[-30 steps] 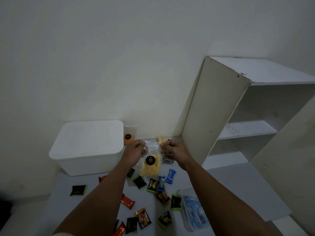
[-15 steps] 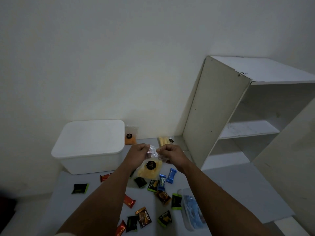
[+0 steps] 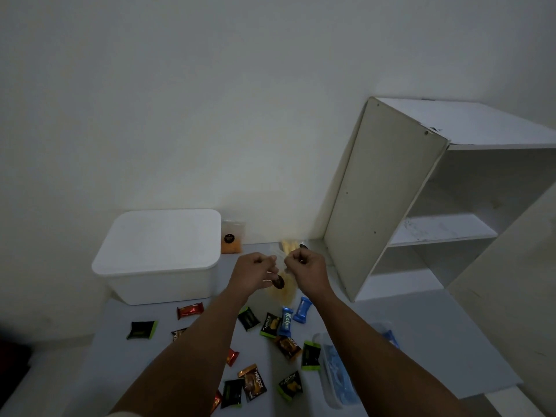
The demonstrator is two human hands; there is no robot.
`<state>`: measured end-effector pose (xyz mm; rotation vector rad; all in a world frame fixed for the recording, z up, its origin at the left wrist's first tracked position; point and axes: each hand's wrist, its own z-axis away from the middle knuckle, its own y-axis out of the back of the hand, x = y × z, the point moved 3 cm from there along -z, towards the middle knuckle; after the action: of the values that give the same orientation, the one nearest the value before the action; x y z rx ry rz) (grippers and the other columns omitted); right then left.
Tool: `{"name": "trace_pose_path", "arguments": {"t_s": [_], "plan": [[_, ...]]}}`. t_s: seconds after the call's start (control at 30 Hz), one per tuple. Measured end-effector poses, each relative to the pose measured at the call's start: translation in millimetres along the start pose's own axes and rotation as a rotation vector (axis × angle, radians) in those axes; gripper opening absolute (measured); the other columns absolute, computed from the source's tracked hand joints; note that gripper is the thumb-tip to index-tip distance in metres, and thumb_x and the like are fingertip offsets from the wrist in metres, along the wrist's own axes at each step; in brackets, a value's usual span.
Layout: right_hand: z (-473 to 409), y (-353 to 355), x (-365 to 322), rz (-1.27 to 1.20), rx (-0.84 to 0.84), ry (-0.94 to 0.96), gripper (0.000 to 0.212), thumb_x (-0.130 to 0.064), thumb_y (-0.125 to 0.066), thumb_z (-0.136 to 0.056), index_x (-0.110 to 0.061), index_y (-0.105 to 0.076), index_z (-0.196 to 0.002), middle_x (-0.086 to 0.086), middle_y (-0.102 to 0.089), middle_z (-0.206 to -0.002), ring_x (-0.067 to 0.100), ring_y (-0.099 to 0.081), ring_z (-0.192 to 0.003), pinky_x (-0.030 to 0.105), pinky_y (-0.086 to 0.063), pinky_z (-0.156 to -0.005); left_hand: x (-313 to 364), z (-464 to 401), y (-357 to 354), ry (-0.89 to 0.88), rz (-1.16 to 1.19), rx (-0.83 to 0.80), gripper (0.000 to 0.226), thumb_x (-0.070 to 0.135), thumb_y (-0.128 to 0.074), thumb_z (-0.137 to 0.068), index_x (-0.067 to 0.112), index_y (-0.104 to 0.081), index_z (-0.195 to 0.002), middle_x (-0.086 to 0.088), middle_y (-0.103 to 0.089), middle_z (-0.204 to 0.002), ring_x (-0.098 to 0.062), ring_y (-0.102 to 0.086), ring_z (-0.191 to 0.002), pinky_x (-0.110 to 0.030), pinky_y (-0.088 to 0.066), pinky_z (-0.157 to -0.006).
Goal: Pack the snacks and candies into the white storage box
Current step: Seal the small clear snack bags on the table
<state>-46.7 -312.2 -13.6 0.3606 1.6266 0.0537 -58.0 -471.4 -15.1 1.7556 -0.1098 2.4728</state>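
Grey table [image 3: 421, 341]: left hand [image 3: 254, 273], right hand [image 3: 307, 270] fingers curled, apparently pinching clear snack bag [image 3: 284, 291] top.

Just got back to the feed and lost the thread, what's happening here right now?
A person is holding a clear bag of yellow snacks up over the table, the left hand and right hand each pinching its top edge. The white storage box sits at the left with its lid on. Small wrapped candies lie scattered on the table, so packing hasn't visibly started. An orange snack bag stands beside the box.
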Motion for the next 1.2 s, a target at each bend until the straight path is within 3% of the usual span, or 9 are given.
{"name": "trace_pose_path", "arguments": {"t_s": [0.13, 0.23, 0.37, 0.5, 0.6, 0.73, 0.83, 0.97, 1.2], "plan": [[-2.9, -3.3, 8.5, -0.014, -0.026, 0.022, 0.012, -0.007, -0.068, -0.088, -0.002, -0.07, -0.077, 0.002, -0.065, -0.068, 0.014, -0.065, -0.067, 0.039, -0.06, -0.072, -3.3, -2.6, -1.5, 0.048, 0.12, -0.01, 0.022, 0.022, -0.065, -0.097, 0.0, -0.072, -0.095, -0.015, -0.075, -0.085, -0.024, -0.073, -0.075, -0.038, -0.064, -0.073], [-3.9, -4.3, 11.1, -0.057, -0.067, -0.012, 0.011, -0.012, -0.07, -0.092, -0.003, -0.077, -0.089, 0.006, -0.071, -0.074, 0.014, -0.066, -0.07, 0.036, -0.059, -0.073, -3.2, -6.5, 1.2, 0.062, 0.119, -0.032, 0.018, 0.015, -0.063, -0.097, 0.0, -0.072, -0.1, -0.016, -0.076, -0.09, -0.026, -0.075, -0.082, -0.043, -0.063, -0.08], [-4.8, -4.4, 12.5, -0.023, -0.054, -0.018, 0.012, -0.013, -0.071, -0.09, -0.006, -0.076, -0.082, 0.004, -0.069, -0.07, 0.013, -0.063, -0.068, 0.041, -0.057, -0.071, -4.5, -11.9, 1.3, 0.106, 0.095, -0.053, 0.018, 0.012, -0.06, -0.095, 0.001, -0.073, -0.101, -0.016, -0.077, -0.095, -0.03, -0.076, -0.092, -0.046, -0.062, -0.085], [-6.7, -7.0, 11.6, 0.047, -0.035, -0.006, 0.023, -0.009, -0.069, -0.088, -0.014, -0.067, -0.065, -0.008, -0.059, -0.06, 0.006, -0.055, -0.06, 0.029, -0.049, -0.063, -4.9, -13.2, 2.1, 0.114, 0.102, -0.084, 0.02, 0.013, -0.06, -0.094, -0.001, -0.072, -0.103, -0.017, -0.078, -0.094, -0.033, -0.075, -0.095, -0.043, -0.062, -0.084], [-7.6, -9.8, 11.5, 0.092, -0.05, 0.019, 0.018, -0.011, -0.068, -0.089, -0.013, -0.071, -0.072, -0.011, -0.063, -0.061, 0.003, -0.059, -0.061, 0.024, -0.049, -0.062, -5.8, -14.2, 4.4, 0.102, 0.122, -0.1, 0.025, 0.021, -0.062, -0.095, 0.0, -0.073, -0.104, -0.017, -0.077, -0.097, -0.031, -0.076, -0.094, -0.043, -0.062, -0.085], [-8.1, -14.8, 11.3, 0.058, -0.111, 0.024, 0.011, -0.022, -0.071, -0.092, -0.015, -0.079, -0.09, 0.0, -0.077, -0.082, 0.017, -0.073, -0.08, 0.034, -0.06, -0.075, -2.7, -16.0, 8.9, 0.064, 0.166, -0.104, 0.033, 0.032, -0.069, -0.093, 0.001, -0.073, -0.102, -0.015, -0.078, -0.097, -0.027, -0.076, -0.093, -0.043, -0.062, -0.085], [-7.5, -17.1, 9.7, 0.023, -0.141, -0.005, 0.015, -0.023, -0.072, -0.092, -0.013, -0.08, -0.101, 0.001, -0.079, -0.09, 0.016, -0.075, -0.086, 0.031, -0.059, -0.075, 0.5, -15.8, 13.4, 0.036, 0.165, -0.08, 0.031, 0.03, -0.071, -0.093, 0.001, -0.074, -0.103, -0.011, -0.079, -0.098, -0.023, -0.077, -0.091, -0.042, -0.063, -0.083], [-6.4, -19.0, 5.9, -0.037, -0.165, -0.013, 0.014, -0.022, -0.071, -0.093, -0.016, -0.08, -0.102, 0.003, -0.079, -0.093, 0.02, -0.074, -0.09, 0.034, -0.06, -0.083, 1.8, -15.6, 16.3, 0.028, 0.165, -0.067, 0.027, 0.027, -0.07, -0.094, 0.001, -0.074, -0.102, -0.011, -0.079, -0.098, -0.021, -0.077, -0.089, -0.04, -0.063, -0.079], [-6.4, -21.5, 5.1, -0.056, -0.149, -0.032, 0.013, -0.013, -0.07, -0.093, -0.007, -0.079, -0.1, 0.009, -0.078, -0.09, 0.023, -0.074, -0.087, 0.031, -0.061, -0.079, -0.2, -16.2, 19.6, 0.037, 0.156, -0.09, 0.023, 0.022, -0.067, -0.095, 0.002, -0.074, -0.103, -0.014, -0.078, -0.097, -0.022, -0.077, -0.09, -0.04, -0.063, -0.081]]}}
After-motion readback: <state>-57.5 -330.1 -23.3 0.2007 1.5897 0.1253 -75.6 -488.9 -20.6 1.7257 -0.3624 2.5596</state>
